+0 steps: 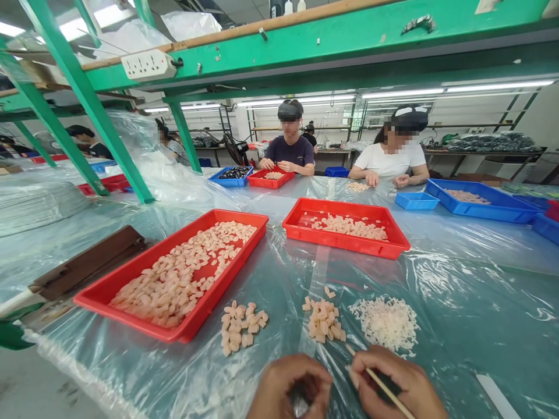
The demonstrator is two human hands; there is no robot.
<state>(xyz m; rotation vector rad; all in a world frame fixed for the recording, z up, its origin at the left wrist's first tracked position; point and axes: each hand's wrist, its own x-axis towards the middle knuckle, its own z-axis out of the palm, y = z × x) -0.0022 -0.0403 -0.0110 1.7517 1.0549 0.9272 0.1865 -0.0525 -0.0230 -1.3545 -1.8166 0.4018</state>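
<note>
My left hand (283, 387) is at the bottom centre, thumb and fingertips pinched together; anything between them is hidden or too small to make out. My right hand (395, 381) grips a thin wooden stick (390, 394), whose tip points up and left. Just beyond the hands lies a small heap of pale pinkish, flat oval pieces (324, 322). Right of it, small white shavings or bits (386, 323) are spread in a loose pile. Another group of pale pieces (239, 329) lies further left. All rest on clear plastic sheeting over the green table (471, 326).
A long red tray (186, 333) of pale pieces stands at left, another red tray (345, 244) ahead. A white strip (495, 396) lies at right. Green shelf framing (279, 52) crosses overhead. Two people (290, 148) sit opposite, with blue trays (480, 203) at far right.
</note>
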